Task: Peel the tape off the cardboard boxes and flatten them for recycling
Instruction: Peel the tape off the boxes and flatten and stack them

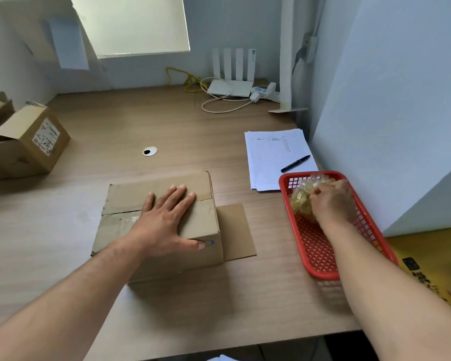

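A brown cardboard box [130, 204] stands in the middle of the wooden desk, its top flaps closed and one side flap lying flat to its right. My left hand [164, 220] rests flat on the box top, fingers spread, thumb over the near right edge. My right hand [332, 201] is in a red plastic basket [315, 254] at the right, fingers curled on a crumpled wad of clear yellowish tape [301, 199]. A second cardboard box [29, 147] with open flaps and a shipping label sits at the far left.
Lined paper sheets [274, 157] with a black pen [294, 164] lie behind the basket. A white router [231, 87], cables and a power strip sit at the back. A cable hole [149, 151] is mid-desk. A blue-grey wall panel stands right; a yellow bag [432, 269] lies beyond the desk edge.
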{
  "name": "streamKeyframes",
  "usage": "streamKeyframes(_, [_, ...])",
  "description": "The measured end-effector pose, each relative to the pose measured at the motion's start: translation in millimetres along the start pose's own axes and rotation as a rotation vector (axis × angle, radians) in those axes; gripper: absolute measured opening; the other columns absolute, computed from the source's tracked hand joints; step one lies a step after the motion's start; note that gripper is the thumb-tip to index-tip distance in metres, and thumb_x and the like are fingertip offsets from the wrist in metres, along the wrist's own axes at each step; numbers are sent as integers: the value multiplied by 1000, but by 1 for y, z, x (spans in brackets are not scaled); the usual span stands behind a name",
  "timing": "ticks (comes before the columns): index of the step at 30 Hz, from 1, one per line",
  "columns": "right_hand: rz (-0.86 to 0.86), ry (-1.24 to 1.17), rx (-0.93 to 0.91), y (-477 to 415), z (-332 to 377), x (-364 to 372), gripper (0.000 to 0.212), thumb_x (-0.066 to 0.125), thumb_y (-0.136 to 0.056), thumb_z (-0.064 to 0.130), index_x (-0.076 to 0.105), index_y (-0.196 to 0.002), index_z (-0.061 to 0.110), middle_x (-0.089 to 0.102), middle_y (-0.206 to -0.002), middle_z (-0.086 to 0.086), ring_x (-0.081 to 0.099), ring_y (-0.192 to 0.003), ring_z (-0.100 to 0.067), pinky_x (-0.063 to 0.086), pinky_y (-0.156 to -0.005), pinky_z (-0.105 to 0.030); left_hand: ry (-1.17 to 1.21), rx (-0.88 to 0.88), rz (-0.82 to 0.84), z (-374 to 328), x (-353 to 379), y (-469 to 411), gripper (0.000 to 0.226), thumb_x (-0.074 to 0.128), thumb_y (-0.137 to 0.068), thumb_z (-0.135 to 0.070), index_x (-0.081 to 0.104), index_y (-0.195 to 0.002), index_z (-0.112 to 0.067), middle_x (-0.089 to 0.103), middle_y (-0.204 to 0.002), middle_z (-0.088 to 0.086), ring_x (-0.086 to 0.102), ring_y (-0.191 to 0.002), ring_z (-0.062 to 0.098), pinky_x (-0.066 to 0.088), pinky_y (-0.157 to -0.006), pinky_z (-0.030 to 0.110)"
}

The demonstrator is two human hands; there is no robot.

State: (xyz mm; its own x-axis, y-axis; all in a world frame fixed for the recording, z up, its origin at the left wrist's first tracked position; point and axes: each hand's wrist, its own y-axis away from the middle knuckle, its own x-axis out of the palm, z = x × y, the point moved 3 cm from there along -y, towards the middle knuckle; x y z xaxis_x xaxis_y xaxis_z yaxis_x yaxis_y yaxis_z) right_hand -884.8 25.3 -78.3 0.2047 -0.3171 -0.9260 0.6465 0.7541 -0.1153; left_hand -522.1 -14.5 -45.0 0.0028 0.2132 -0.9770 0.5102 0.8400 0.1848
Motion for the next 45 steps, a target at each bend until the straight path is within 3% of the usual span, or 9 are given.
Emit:
streamKeyframes(6, [52, 197, -41, 2, 6, 3, 48, 30, -97, 37, 56, -130, 14, 37, -142, -18, 36, -130, -34, 28, -110, -45, -5, 0, -9, 1, 1, 0, 142, 14, -30, -105, -4, -153, -36, -15, -161, -9, -22, -144, 6, -13, -118, 43])
streamKeyframes(11, [64, -250, 174, -9, 4, -15, 31, 45, -93, 15, 63, -111, -2, 62, -117, -24, 58, -99, -35, 42, -79, -34, -5, 1, -18, 1, 2, -2, 130, 24, -42, -96, -5, -153, -35, -15, -161, -8, -22, -145, 8, -13, -118, 44])
streamKeyframes(15, [-5, -396, 349, -12, 1, -34, 30, 55, -87, 16, 59, -113, 1, 64, -115, -18, 59, -105, -37, 46, -85, -36, 8, 7, -12, 1, 2, -2, 130, 23, -42, -95, -6, -154, -34, -17, -160, -8, -23, -144, 9, -15, -117, 45])
streamKeyframes(19, [-50, -264, 317, 2, 15, -45, 41, 36, -96, 18, 57, -123, -4, 47, -131, -28, 47, -118, -42, 37, -102, -40, 14, 13, 6, 0, 2, -1, 130, 26, -44, -94, -7, -153, -33, -18, -161, -7, -23, -145, 11, -14, -117, 48])
streamKeyframes(25, [-220, -191, 88, 25, 67, -61, 39, 41, -97, 29, 65, -117, 6, 47, -128, -19, 44, -117, -33, 35, -96, -37, -6, 11, 26, -2, -2, 2, 117, 51, -68, -84, -7, -154, -30, -18, -161, -4, -23, -146, 15, -12, -117, 52])
streamKeyframes(31, [259, -658, -145, 107, 178, -7, 49, 41, -100, 39, 46, -139, 9, 47, -141, -9, 43, -130, -20, 30, -98, -21, -9, 26, 21, -1, -2, 2, 117, 44, -68, -88, -7, -154, -27, -17, -161, -1, -22, -146, 17, -12, -116, 53])
streamKeyframes(37, [436, -552, -175, 134, 207, 23, 65, 42, -99, 41, 20, -150, 8, 27, -154, -12, 23, -143, -22, 18, -113, -28, 103, 92, -6, 18, -9, 6, 84, 29, -90, -71, 3, -155, -25, -7, -163, -3, -15, -148, 12, -13, -117, 48])
streamKeyframes(41, [485, -487, -183, 147, 214, 27, 82, 57, -92, 38, 9, -152, 9, 18, -157, -11, 16, -145, -21, 14, -115, -27, 62, -101, -101, 74, -6, 36, 106, 2, -65, -85, 1, -155, -29, -10, -162, -2, -17, -147, 15, -13, -117, 46])
streamKeyframes(45, [547, -591, -194, 174, 228, 38, 92, 68, -86, 32, 7, -153, 14, 17, -158, -6, 14, -145, -17, 13, -113, -24, 280, -396, -200, 121, -4, 79, 127, 42, -60, -90, -10, -153, -21, -19, -161, 4, -18, -147, 18, -9, -118, 39])
